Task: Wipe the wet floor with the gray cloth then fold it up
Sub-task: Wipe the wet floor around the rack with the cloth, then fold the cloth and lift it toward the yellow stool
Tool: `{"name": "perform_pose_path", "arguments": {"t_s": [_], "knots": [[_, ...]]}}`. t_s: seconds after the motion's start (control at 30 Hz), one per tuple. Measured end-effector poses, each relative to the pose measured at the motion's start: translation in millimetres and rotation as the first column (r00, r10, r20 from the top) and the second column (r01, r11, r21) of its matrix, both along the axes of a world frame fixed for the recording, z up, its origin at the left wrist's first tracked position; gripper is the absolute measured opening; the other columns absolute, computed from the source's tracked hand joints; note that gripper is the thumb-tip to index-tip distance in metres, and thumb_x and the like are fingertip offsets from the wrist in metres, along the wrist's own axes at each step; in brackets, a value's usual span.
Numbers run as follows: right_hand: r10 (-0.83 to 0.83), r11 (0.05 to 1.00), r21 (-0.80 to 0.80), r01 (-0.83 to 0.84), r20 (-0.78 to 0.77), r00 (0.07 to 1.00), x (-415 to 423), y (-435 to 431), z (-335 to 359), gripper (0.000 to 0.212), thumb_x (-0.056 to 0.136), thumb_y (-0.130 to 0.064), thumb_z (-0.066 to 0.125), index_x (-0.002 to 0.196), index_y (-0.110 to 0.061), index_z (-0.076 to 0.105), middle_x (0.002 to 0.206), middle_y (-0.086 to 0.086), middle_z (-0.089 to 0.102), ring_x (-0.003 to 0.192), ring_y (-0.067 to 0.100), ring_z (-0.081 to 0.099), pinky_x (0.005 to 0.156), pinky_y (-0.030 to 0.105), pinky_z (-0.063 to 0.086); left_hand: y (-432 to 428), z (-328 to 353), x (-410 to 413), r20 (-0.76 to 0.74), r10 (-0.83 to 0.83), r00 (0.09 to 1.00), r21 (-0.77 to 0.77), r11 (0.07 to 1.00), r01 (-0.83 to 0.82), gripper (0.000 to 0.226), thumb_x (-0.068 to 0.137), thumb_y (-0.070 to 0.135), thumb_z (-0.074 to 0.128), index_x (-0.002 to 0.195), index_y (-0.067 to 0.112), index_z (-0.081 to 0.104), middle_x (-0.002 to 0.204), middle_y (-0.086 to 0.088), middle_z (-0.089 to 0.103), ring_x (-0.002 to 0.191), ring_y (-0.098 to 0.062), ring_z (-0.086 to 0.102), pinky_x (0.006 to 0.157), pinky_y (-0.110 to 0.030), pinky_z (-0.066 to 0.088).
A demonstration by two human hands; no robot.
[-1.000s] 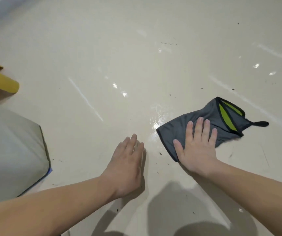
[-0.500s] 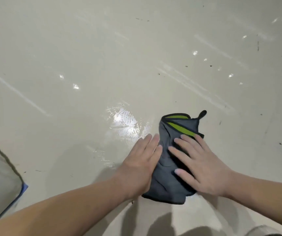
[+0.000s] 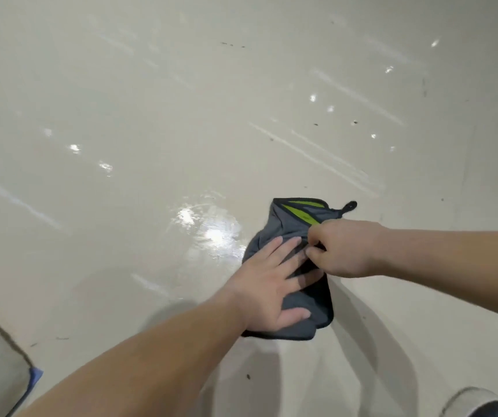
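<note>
The cloth (image 3: 285, 225) lies on the floor (image 3: 121, 85) just right of the frame's centre. Its long axis runs nearly top to bottom, with the green-trimmed end and its loop (image 3: 350, 205) at the top and the plain end at the bottom. The left hand (image 3: 269, 287) lies flat on the lower half, fingers straight and spread, pressing it down. The right hand (image 3: 342, 252) reaches in from the right edge with fingers curled, thumb and forefinger pinching a ridge of fabric at the cloth's middle, just beside the left fingertips. The wet patch (image 3: 211, 233) glints just left of the cloth's upper end, reaching its left edge; the shine suggests water not yet taken up. With the lower half pinned, the free end lies above the pinch. The right hand is therefore the nearer one to drag it left over the patch or fold it down toward the bottom.
</note>
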State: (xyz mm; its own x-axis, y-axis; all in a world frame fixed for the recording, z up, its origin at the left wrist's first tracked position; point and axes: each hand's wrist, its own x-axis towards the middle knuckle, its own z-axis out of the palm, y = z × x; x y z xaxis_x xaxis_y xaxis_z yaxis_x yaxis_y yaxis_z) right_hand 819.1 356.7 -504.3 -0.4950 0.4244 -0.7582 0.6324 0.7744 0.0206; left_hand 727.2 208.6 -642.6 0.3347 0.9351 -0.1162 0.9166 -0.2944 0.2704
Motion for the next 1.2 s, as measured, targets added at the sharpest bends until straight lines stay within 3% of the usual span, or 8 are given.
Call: {"name": "perform_pose_path", "arguments": {"t_s": [0.17,0.3,0.43,0.7,0.77,0.9,1.07,1.2], "knots": [[0.226,0.968,0.112,-0.223,-0.021,0.974,-100.9,-7.3,12.4,0.035,0.102,-0.041,0.036,0.115,-0.021,0.061,0.119,0.001,0.056,0.110,0.027,0.060,0.094,0.042,0.051,-32.5,5.2,-105.9,-0.075,0.414,0.907,0.004,0.910,-0.415,0.075,0.098,0.074,0.021,0.163,0.038,0.013,0.173,-0.004,-0.006,0.158,-0.027,-0.013,0.127,-0.052,0.003],[0.138,0.988,0.081,-0.134,-0.043,0.989,-177.1,-24.7,4.3,0.032,0.104,-0.039,0.038,0.112,-0.015,0.058,0.121,0.005,0.062,0.107,0.029,0.058,0.087,0.036,0.049,-84.9,8.0,-166.9,-0.167,0.720,0.673,-0.051,0.676,-0.735,0.078,0.096,0.076,0.008,0.163,0.038,-0.005,0.170,-0.005,-0.022,0.155,-0.027,-0.025,0.126,-0.052,-0.005],[0.053,0.993,-0.094,-0.073,-0.201,0.978,-209.5,-72.6,-14.8,0.034,0.103,-0.034,0.042,0.116,-0.012,0.063,0.118,0.007,0.065,0.102,0.026,0.056,0.083,0.032,0.045,-132.6,7.6,-152.1,-0.141,0.848,0.511,-0.052,0.509,-0.859,0.078,0.100,0.073,0.013,0.164,0.031,0.001,0.170,-0.010,-0.018,0.155,-0.031,-0.024,0.126,-0.055,-0.005],[0.197,0.947,-0.238,-0.216,-0.102,0.975,-179.6,-131.5,-44.7,0.028,0.094,-0.042,0.055,0.088,-0.016,0.061,0.092,0.002,0.067,0.088,0.024,0.064,0.081,0.034,0.055,-187.8,25.4,-88.0,-0.121,0.808,0.577,-0.226,0.544,-0.808,0.079,0.100,0.071,0.014,0.163,0.030,-0.008,0.167,-0.008,-0.028,0.151,-0.030,-0.035,0.124,-0.057,-0.010],[0.205,0.944,-0.239,-0.226,-0.111,0.973,-184.3,-132.6,-45.9,0.032,0.091,-0.041,0.060,0.074,-0.015,0.057,0.072,0.002,0.064,0.065,0.021,0.063,0.066,0.031,0.056,-187.1,37.2,-100.7,-0.007,0.839,0.544,-0.242,0.527,-0.815,0.070,0.104,0.063,0.021,0.164,0.031,0.009,0.172,-0.004,-0.015,0.156,-0.026,-0.023,0.126,-0.050,-0.006],[0.135,0.953,-0.257,-0.161,-0.118,0.984,-191.1,-132.6,-51.7,0.029,0.088,-0.028,0.063,0.070,-0.005,0.062,0.051,0.010,0.063,0.035,0.023,0.056,0.046,0.030,0.055,-180.6,51.9,-139.7,0.109,0.894,0.434,-0.013,0.438,-0.899,0.049,0.099,0.030,0.053,0.146,0.015,0.050,0.161,-0.009,0.036,0.144,-0.029,0.036,0.115,-0.046,0.036],[0.096,0.943,-0.317,-0.097,-0.017,0.995,-188.0,-129.4,-57.0,0.032,0.087,-0.023,0.065,0.091,0.008,0.073,0.061,0.016,0.065,0.052,0.032,0.063,0.040,0.028,0.053,-144.0,63.5,-184.5,-0.038,0.957,0.286,-0.091,0.282,-0.955,0.030,0.100,0.032,0.053,0.128,0.019,0.054,0.126,-0.004,0.059,0.119,-0.031,0.047,0.098,-0.044,0.040],[0.036,0.935,-0.354,-0.034,-0.001,0.999,-177.6,-123.3,-61.1,0.030,0.086,-0.018,0.061,0.088,0.011,0.072,0.062,0.018,0.065,0.052,0.031,0.061,0.040,0.031,0.053,-127.3,65.4,-204.9,-0.113,0.937,0.331,-0.229,0.300,-0.926,0.021,0.100,0.033,0.053,0.117,0.021,0.059,0.120,-0.005,0.056,0.114,-0.031,0.052,0.099,-0.046,0.043]]}}
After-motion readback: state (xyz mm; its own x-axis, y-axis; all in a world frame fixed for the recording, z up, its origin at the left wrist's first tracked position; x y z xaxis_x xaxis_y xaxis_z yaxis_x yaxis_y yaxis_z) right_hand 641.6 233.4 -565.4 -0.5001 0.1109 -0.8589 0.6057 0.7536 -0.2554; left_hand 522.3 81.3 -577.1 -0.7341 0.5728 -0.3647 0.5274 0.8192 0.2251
